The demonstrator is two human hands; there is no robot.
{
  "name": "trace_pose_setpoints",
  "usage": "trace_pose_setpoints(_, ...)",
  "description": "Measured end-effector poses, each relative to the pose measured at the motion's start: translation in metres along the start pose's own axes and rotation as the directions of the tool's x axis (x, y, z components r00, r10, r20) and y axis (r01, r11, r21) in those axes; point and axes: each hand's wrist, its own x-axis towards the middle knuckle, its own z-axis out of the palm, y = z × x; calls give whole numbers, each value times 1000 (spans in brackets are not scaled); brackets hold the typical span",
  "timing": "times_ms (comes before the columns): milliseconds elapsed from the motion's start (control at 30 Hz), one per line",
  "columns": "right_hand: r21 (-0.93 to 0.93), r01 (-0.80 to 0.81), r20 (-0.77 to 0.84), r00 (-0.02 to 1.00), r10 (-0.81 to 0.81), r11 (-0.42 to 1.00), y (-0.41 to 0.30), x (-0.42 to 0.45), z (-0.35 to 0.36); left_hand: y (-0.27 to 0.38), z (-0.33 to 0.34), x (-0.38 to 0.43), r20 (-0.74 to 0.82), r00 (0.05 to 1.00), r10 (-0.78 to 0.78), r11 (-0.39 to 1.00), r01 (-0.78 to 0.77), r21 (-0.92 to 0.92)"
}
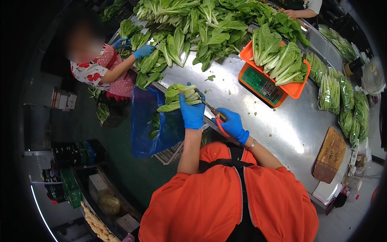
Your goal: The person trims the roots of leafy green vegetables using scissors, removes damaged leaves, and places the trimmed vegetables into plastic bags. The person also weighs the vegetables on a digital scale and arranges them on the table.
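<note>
In a blue glove, my left hand [192, 112] grips a bunch of leafy greens [175, 98], its pale stem ends towards the right. My right hand [231, 122], gloved too, is closed around the red and yellow handles of scissors [216, 113], whose blades reach the stem ends. Beyond my hands a large heap of leafy greens [211, 30] covers the far side of the metal table [251, 121]. Lettuce heads [272, 54] lie in the orange tray [297, 89] of a digital scale [261, 87] at the right.
A blue plastic bag [145, 127] hangs open at the table's left edge, above a crate [170, 152]. A person in blue gloves [105, 66] handles greens at the left; another person's arm [302, 12] is at the top. Bagged greens [329, 93] and a wooden block [330, 154] stand right.
</note>
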Motion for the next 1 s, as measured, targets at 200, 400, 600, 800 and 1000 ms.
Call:
trace_pose_setpoints(200, 59, -213, 117, 972, 206, 975, -2, 1, 2, 7, -9, 9, 197, 979, -43, 992, 65, -106)
trace_pose_setpoints(400, -24, -45, 113, 992, 47, 999, -11, 8, -13, 10, -2, 7, 137, 990, -25, 980, 51, -192)
trace_pose_setpoints(600, -192, 13, 118, 993, 10, 981, -10, 10, -13, 6, -5, 9, 128, 992, 7, 1000, -3, -26)
trace_pose_setpoints(800, -189, -25, 113, 992, 47, 982, -11, 10, -14, 1, -1, 5, 194, 978, -79, 984, 107, -140)
trace_pose_setpoints(1000, -192, -32, 130, 990, 58, 981, -14, 11, -15, 3, -21, 16, 249, 968, -29, 997, 45, -59)
